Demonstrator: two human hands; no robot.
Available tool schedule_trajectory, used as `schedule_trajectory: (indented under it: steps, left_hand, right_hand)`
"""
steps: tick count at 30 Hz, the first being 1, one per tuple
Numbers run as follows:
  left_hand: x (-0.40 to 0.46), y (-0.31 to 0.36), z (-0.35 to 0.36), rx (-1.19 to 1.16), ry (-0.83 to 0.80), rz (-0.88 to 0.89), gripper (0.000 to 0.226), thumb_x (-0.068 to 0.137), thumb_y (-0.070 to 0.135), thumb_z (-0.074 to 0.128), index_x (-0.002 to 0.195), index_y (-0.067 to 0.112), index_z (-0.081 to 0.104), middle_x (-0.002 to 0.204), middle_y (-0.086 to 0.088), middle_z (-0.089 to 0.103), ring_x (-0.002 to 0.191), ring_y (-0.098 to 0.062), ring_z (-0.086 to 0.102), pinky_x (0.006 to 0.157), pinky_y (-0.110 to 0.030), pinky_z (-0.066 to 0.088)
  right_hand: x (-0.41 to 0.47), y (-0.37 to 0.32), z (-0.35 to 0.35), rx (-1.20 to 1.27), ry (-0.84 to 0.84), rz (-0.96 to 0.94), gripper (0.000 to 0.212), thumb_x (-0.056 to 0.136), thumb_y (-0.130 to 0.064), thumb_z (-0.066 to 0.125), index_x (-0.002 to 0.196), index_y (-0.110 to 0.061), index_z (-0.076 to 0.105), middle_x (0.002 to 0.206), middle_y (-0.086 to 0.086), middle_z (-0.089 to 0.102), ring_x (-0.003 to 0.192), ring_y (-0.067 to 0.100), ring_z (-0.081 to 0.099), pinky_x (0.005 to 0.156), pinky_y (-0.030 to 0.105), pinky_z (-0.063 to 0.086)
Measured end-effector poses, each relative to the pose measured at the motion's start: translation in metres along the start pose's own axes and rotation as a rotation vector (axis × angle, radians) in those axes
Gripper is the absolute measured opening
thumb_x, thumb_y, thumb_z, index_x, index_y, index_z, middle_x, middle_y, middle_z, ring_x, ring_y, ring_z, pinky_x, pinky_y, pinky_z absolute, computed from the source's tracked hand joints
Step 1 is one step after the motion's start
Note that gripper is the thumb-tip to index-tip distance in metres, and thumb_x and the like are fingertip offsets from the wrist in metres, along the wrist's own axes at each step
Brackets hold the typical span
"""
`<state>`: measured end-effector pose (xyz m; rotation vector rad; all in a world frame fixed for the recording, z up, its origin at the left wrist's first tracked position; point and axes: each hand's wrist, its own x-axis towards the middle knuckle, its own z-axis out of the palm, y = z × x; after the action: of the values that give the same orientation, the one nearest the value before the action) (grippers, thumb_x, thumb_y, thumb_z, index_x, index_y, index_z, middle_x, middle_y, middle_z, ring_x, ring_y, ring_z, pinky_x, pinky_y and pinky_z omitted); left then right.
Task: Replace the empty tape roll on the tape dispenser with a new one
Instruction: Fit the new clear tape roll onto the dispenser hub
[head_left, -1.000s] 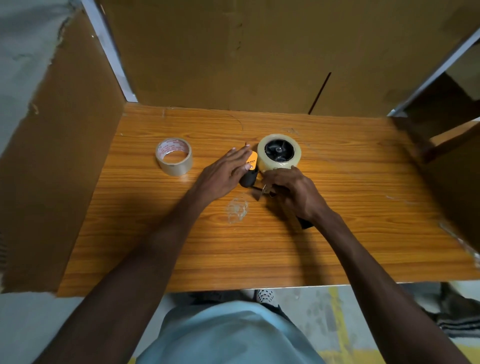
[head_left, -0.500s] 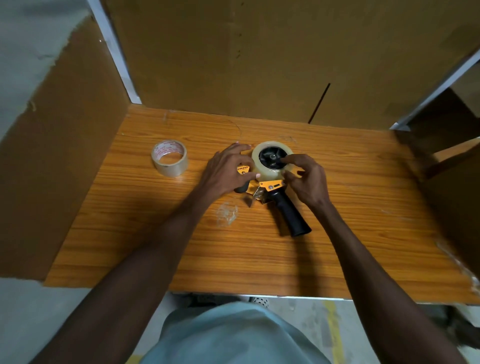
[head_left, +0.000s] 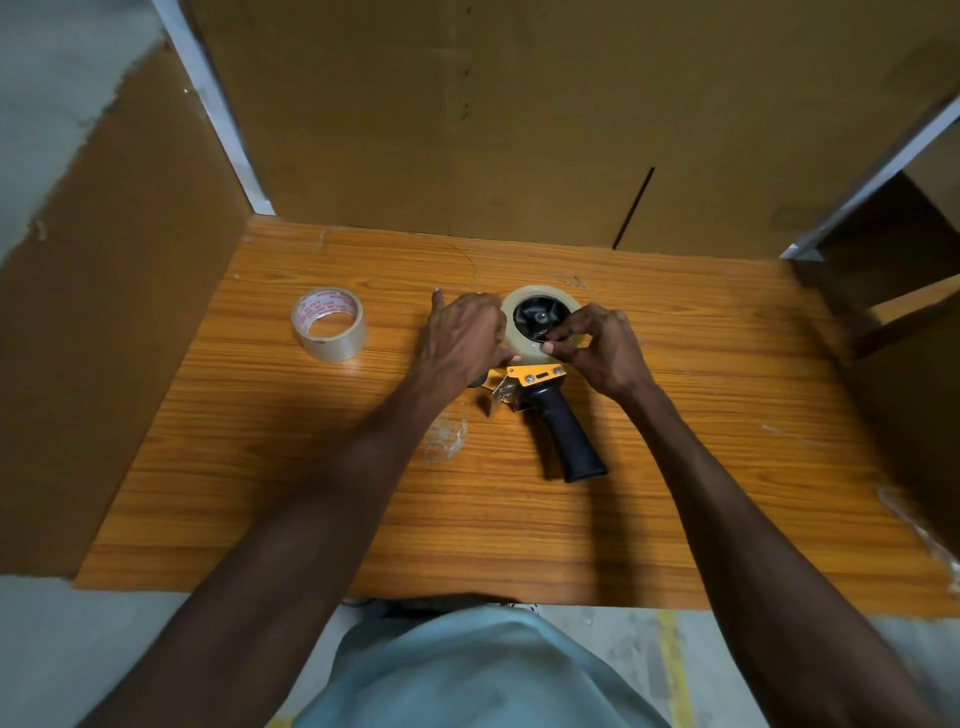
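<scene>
A tape dispenser (head_left: 553, 410) with an orange frame and black handle lies flat on the wooden table (head_left: 519, 519). A pale tape roll (head_left: 519, 345) sits on its black hub. My left hand (head_left: 465, 338) presses on the dispenser's left side, fingers against the roll's left edge. My right hand (head_left: 597, 345) pinches the roll's near-right rim with thumb and fingers. A second tape roll (head_left: 328, 323), clear with red print on its core, stands apart at the left.
Cardboard walls enclose the table at the back, left and right. A crumpled scrap of clear tape (head_left: 444, 439) lies on the table near the dispenser's handle. The table's front edge is close to my body.
My right hand left the handle and went up to the roll's rim. My left hand shifted from the dispenser's front onto the roll's left side. The dispenser's handle is now uncovered.
</scene>
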<state>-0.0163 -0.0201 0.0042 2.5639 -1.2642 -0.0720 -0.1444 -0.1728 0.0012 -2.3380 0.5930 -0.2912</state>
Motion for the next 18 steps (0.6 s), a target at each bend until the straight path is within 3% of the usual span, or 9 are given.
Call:
schedule_trajectory:
  steps: [5, 11, 14, 18]
  left_hand:
    - [-0.002, -0.003, 0.005, -0.009, -0.031, 0.014, 0.029, 0.077, 0.043, 0.075, 0.095, 0.020, 0.077, 0.149, 0.002, 0.047, 0.141, -0.021, 0.037, 0.113, -0.066, 0.018]
    - [-0.005, -0.009, 0.015, -0.189, -0.001, -0.015, 0.015, 0.081, 0.031, 0.073, 0.092, 0.023, 0.077, 0.152, 0.004, 0.044, 0.146, -0.020, 0.027, 0.113, -0.066, 0.015]
    - [-0.003, -0.012, 0.017, -0.238, -0.005, -0.014, 0.014, 0.081, 0.029, 0.073, 0.093, 0.023, 0.077, 0.151, 0.004, 0.045, 0.146, -0.018, 0.027, 0.114, -0.065, 0.014]
    - [-0.004, -0.014, 0.017, -0.305, -0.008, -0.030, 0.012, 0.080, 0.028, 0.074, 0.089, 0.022, 0.078, 0.149, 0.006, 0.046, 0.145, -0.016, 0.027, 0.115, -0.062, 0.017]
  right_hand:
    - [0.001, -0.002, 0.000, 0.023, 0.005, 0.016, 0.017, 0.077, -0.019, 0.083, 0.092, -0.012, 0.079, 0.109, 0.012, 0.069, 0.113, 0.034, 0.056, 0.095, 0.054, 0.048]
    - [0.001, -0.004, 0.003, -0.033, -0.024, 0.014, 0.022, 0.081, -0.025, 0.080, 0.098, -0.012, 0.078, 0.117, 0.011, 0.065, 0.119, 0.034, 0.052, 0.096, 0.048, 0.047]
    - [-0.001, -0.007, 0.003, -0.084, -0.051, 0.054, 0.045, 0.081, -0.046, 0.076, 0.111, -0.013, 0.074, 0.126, 0.008, 0.060, 0.123, 0.030, 0.041, 0.086, 0.033, 0.038]
    - [-0.013, -0.016, 0.010, -0.235, -0.137, 0.023, 0.089, 0.065, -0.081, 0.061, 0.134, -0.024, 0.061, 0.142, 0.003, 0.051, 0.128, 0.027, 0.032, 0.089, 0.040, 0.043]
